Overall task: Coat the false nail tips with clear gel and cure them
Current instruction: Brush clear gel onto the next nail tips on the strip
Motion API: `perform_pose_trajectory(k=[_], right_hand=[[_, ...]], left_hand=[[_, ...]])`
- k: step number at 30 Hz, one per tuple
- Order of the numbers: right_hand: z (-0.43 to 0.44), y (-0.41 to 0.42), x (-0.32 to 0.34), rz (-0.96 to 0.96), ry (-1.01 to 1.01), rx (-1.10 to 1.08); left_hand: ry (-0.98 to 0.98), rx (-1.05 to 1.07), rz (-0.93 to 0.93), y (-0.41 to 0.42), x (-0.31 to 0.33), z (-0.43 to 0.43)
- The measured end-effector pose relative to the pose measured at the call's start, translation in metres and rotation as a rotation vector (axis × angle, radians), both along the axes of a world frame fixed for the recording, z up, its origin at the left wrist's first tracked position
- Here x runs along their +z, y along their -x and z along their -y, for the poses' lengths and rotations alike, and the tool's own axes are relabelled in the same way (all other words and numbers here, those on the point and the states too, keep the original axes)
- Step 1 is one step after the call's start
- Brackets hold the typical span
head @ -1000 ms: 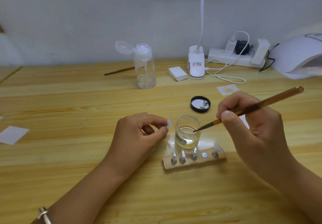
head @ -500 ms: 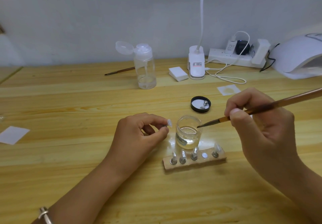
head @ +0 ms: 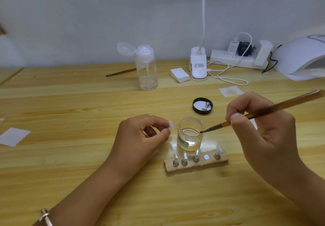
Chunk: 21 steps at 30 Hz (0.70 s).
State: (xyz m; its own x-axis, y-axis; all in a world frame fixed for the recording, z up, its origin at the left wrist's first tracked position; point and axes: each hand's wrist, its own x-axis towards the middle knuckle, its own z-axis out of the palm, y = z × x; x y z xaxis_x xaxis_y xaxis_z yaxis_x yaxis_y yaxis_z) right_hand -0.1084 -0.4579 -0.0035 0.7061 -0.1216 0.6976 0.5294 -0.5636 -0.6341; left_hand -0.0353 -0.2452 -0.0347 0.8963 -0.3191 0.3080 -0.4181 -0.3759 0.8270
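Note:
A small glass jar of clear gel (head: 190, 134) stands open mid-table. My right hand (head: 260, 130) grips a brown-handled brush (head: 267, 110), its dark tip touching the jar's right rim. My left hand (head: 140, 137) pinches a small metal stand carrying a clear false nail tip (head: 171, 124), just left of the jar. In front of the jar lies a wooden holder (head: 197, 164) with several nail tips on metal stands and one bare metal disc.
The jar's black lid (head: 202, 105) holds a metal stand. Further back stand a clear pump bottle (head: 146, 67), a second brush (head: 121, 72), white pads (head: 180, 75), a clip lamp (head: 198, 67) and a power strip (head: 233, 58). A white curing lamp (head: 302, 57) sits far right. Paper squares (head: 13, 136) lie left.
My right hand swung the brush out to the right of the jar, then brought its tip back onto the jar's right rim. My left hand has kept still with the nail tip.

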Motion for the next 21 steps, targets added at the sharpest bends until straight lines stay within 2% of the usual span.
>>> perform_pose_trajectory(k=[10, 16, 21], right_hand=[[-0.007, 0.004, -0.01, 0.083, -0.08, -0.067], [-0.02, 0.004, -0.021, 0.198, 0.209, -0.042], [-0.023, 0.0, -0.023, 0.181, 0.243, -0.035]], left_hand=[[0.083, 0.012, -0.025, 0.003, 0.003, 0.001], [0.119, 0.002, -0.021, 0.003, 0.005, 0.001], [0.124, -0.014, -0.003, 0.003, 0.005, 0.002]])
